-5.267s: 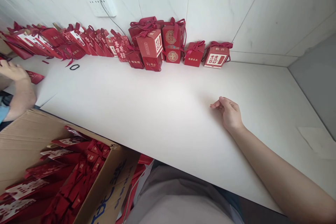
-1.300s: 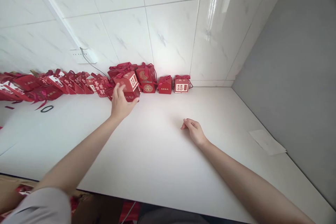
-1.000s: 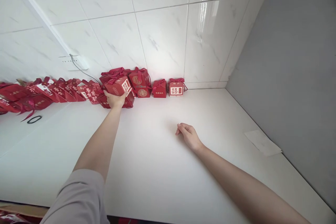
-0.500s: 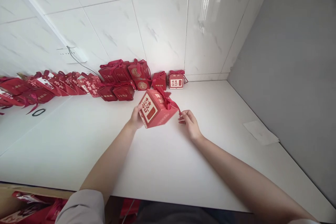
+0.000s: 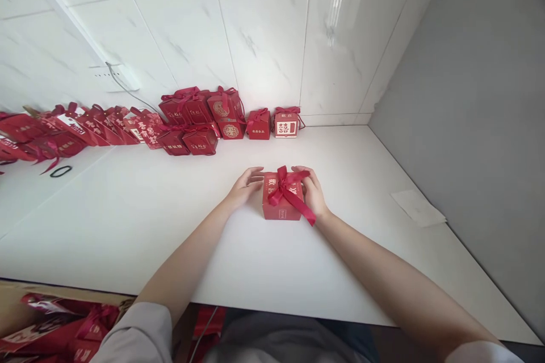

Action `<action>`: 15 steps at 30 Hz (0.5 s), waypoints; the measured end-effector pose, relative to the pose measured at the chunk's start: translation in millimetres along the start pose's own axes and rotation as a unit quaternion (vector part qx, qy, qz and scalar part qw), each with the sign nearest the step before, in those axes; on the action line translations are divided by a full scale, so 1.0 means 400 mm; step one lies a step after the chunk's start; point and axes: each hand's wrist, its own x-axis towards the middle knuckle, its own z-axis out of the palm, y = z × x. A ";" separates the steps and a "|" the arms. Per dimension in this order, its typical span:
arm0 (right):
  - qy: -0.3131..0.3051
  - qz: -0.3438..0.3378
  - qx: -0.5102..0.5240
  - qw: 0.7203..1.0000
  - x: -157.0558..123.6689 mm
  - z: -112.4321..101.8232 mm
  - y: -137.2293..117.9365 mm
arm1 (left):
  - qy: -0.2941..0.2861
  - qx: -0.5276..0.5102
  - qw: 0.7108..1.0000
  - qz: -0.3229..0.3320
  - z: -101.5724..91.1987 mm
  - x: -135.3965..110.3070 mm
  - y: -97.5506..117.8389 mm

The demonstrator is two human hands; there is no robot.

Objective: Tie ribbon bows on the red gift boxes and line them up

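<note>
A red gift box [image 5: 272, 210] with pale Chinese characters sits upright on the white table in front of me. A dark red ribbon bow [image 5: 283, 186] is tied on its top, one tail hanging over the front right edge. My left hand [image 5: 246, 188] is at the box's left side, fingers stretched and apart, their tips at its edge. On the right side my right hand [image 5: 314, 193] curves round the box against its wall and the ribbon. Some of the right fingers are hidden behind the ribbon.
Several red gift boxes [image 5: 200, 142] stand along the tiled wall, with more red packages [image 5: 97, 127] farther left. A black ring [image 5: 61, 172] lies on the white table [image 5: 238, 266] at left. White paper [image 5: 419, 208] lies at right. An open container below holds red packages [image 5: 63, 329].
The box has gone from tilted in my left hand to upright on the table, turned and shifted right. My left hand has loosened; my right hand has moved from the ribbon end to the box's side.
</note>
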 end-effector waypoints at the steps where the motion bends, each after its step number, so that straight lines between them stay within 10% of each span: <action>1: 0.004 -0.002 0.001 1.000 -0.001 0.002 0.001 | -0.016 0.014 1.000 0.002 -0.009 -0.004 0.007; 5: 0.018 0.004 0.008 1.000 -0.001 0.002 0.004 | -0.210 0.011 0.977 0.026 -0.042 -0.028 0.038; 8: 0.030 0.011 0.002 0.999 0.003 -0.007 0.004 | -0.253 0.035 0.966 0.028 -0.052 -0.042 0.077; 15: 0.031 0.014 -0.009 0.999 0.009 -0.008 0.006 | -0.034 0.063 0.961 0.265 -0.035 -0.165 0.246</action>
